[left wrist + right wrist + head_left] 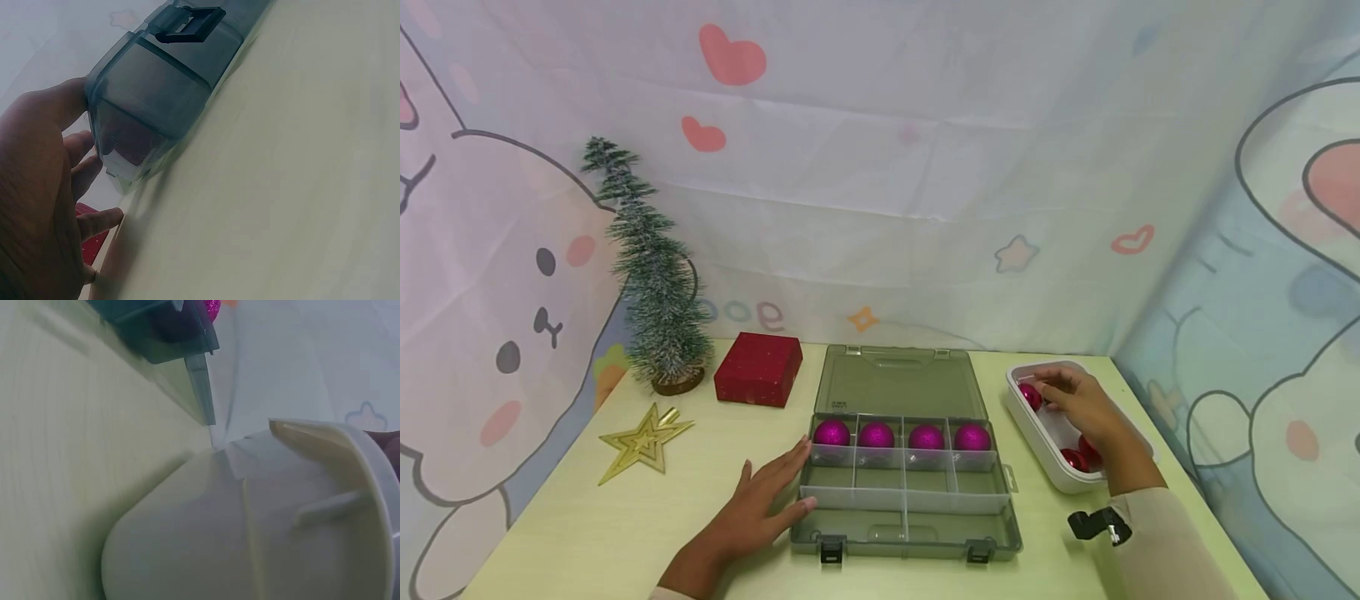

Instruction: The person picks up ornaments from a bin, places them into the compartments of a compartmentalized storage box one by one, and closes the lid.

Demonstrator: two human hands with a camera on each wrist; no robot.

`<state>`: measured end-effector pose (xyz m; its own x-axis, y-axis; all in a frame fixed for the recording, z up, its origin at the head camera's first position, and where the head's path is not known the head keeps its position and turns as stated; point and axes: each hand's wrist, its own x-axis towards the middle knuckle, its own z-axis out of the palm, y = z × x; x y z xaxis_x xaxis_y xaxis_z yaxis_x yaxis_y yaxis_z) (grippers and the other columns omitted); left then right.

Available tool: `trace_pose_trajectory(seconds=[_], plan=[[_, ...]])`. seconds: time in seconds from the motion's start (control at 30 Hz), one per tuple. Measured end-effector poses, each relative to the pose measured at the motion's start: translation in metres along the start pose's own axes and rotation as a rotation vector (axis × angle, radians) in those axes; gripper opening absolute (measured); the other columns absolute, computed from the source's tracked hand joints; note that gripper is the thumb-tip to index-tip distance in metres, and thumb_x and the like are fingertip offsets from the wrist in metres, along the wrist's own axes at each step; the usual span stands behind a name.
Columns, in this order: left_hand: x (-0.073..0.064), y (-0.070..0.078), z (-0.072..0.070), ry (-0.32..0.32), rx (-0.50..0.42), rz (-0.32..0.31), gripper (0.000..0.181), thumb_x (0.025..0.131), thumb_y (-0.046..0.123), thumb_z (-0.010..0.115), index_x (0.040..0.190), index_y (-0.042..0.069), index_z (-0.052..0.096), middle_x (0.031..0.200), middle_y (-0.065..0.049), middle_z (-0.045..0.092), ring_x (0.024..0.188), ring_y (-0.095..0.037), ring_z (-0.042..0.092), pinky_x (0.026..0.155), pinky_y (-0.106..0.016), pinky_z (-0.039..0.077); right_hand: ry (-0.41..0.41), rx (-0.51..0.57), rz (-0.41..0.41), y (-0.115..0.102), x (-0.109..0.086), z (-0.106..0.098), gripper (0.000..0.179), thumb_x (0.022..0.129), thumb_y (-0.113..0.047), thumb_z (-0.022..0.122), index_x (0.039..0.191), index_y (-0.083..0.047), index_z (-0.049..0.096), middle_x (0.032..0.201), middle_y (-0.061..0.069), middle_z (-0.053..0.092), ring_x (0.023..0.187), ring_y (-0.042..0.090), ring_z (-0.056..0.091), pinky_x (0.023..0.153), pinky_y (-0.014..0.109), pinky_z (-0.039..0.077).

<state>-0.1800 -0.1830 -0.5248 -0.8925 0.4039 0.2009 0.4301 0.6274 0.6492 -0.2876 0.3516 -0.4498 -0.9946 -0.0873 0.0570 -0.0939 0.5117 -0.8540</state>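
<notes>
A translucent grey-green compartment box (880, 500) lies with its lid folded back. Purple glitter baubles (876, 435) fill the back row, one per compartment. My left hand (756, 512) rests along the box's left side, fingers spread and fingertips touching its wall; in the left wrist view the thumb lies against the box corner. Over to the right, my right hand (1086, 408) reaches into a white plastic bin (1037, 450), its bent fingers and thumb at a shiny red bauble (1028, 397) near the far left corner. More red baubles (1075, 459) lie at the bin's near end.
Left of the box, a gold star topper (646, 443) lies flat on the pale yellow table (580, 525). A small frosted Christmas tree (658, 292) and a red glittery box (758, 369) stand at the back. A printed cloth (865, 183) hangs behind the table.
</notes>
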Motion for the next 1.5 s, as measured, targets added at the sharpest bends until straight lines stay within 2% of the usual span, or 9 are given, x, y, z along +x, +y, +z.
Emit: trace_pose_trajectory(seconds=[0.2,0.33,0.5,0.7,0.83,1.03,1.2,1.33,1.5], plan=[[0.000,0.001,-0.001,-0.006,-0.001,-0.003,0.078,0.107,0.047,0.066,0.172,0.017,0.036,0.181,-0.001,0.032,0.165,-0.042,0.034,0.117,-0.094,0.002,-0.003,-0.096,0.006,0.004,0.012,0.000,0.043,0.112,-0.016,0.063,0.148,0.007,0.058,0.144,0.031,0.066,0.114,0.022,0.068,0.085,0.026,0.062],[0.000,0.000,0.000,-0.008,0.010,-0.006,0.078,0.107,0.048,0.066,0.172,0.018,0.036,0.181,-0.001,0.032,0.165,-0.042,0.034,0.117,-0.094,0.002,-0.042,-0.158,0.042,0.002,0.016,-0.001,0.044,0.112,-0.015,0.062,0.149,0.007,0.057,0.144,0.031,0.067,0.120,0.035,0.069,0.091,0.037,0.065],[-0.001,0.000,0.000,-0.002,0.004,-0.003,0.077,0.107,0.048,0.066,0.172,0.018,0.037,0.180,-0.001,0.033,0.165,-0.042,0.034,0.117,-0.094,0.002,-0.061,-0.203,0.085,0.000,0.021,0.000,0.044,0.110,-0.014,0.065,0.149,0.004,0.059,0.143,0.031,0.067,0.124,0.040,0.068,0.098,0.047,0.065],[0.000,0.002,-0.001,-0.009,-0.001,-0.012,0.078,0.107,0.048,0.066,0.172,0.018,0.037,0.181,-0.002,0.032,0.165,-0.042,0.033,0.117,-0.094,0.001,-0.080,-0.220,0.076,0.004,0.026,0.000,0.044,0.108,-0.012,0.068,0.149,0.001,0.062,0.142,0.028,0.068,0.121,0.036,0.068,0.097,0.048,0.065],[0.000,0.001,-0.001,-0.008,0.006,-0.013,0.078,0.107,0.048,0.066,0.172,0.018,0.037,0.181,-0.002,0.033,0.165,-0.042,0.034,0.117,-0.094,0.002,-0.101,-0.236,0.053,0.005,0.029,0.000,0.043,0.106,-0.015,0.072,0.147,-0.004,0.066,0.141,0.025,0.071,0.118,0.032,0.070,0.092,0.041,0.066],[0.000,0.000,0.000,-0.001,0.004,-0.006,0.077,0.107,0.048,0.066,0.172,0.018,0.037,0.180,-0.001,0.033,0.165,-0.042,0.034,0.117,-0.095,0.003,-0.102,-0.293,0.033,0.005,0.031,0.001,0.039,0.102,-0.013,0.075,0.141,-0.009,0.071,0.129,0.017,0.075,0.104,0.025,0.069,0.080,0.030,0.062],[0.000,0.000,0.000,-0.004,0.009,-0.006,0.078,0.106,0.048,0.066,0.172,0.018,0.037,0.180,-0.002,0.033,0.165,-0.043,0.034,0.116,-0.095,0.003,-0.096,-0.363,-0.019,0.009,0.032,0.002,0.037,0.101,-0.006,0.073,0.137,-0.012,0.075,0.115,0.011,0.076,0.090,0.020,0.068,0.072,0.029,0.057],[0.000,0.000,0.000,-0.002,0.012,0.001,0.077,0.107,0.048,0.066,0.172,0.018,0.037,0.180,-0.001,0.033,0.165,-0.043,0.034,0.116,-0.095,0.004,-0.094,-0.349,-0.012,0.012,0.031,0.004,0.036,0.102,-0.005,0.073,0.137,-0.007,0.073,0.113,0.013,0.074,0.085,0.020,0.067,0.071,0.031,0.056],[-0.001,0.001,0.000,0.006,-0.001,0.005,0.077,0.107,0.047,0.067,0.171,0.017,0.038,0.180,-0.001,0.033,0.164,-0.044,0.034,0.116,-0.095,0.003,-0.121,-0.291,0.040,0.016,0.031,0.007,0.039,0.103,-0.003,0.069,0.142,0.002,0.065,0.124,0.023,0.071,0.095,0.024,0.065,0.074,0.031,0.057]])
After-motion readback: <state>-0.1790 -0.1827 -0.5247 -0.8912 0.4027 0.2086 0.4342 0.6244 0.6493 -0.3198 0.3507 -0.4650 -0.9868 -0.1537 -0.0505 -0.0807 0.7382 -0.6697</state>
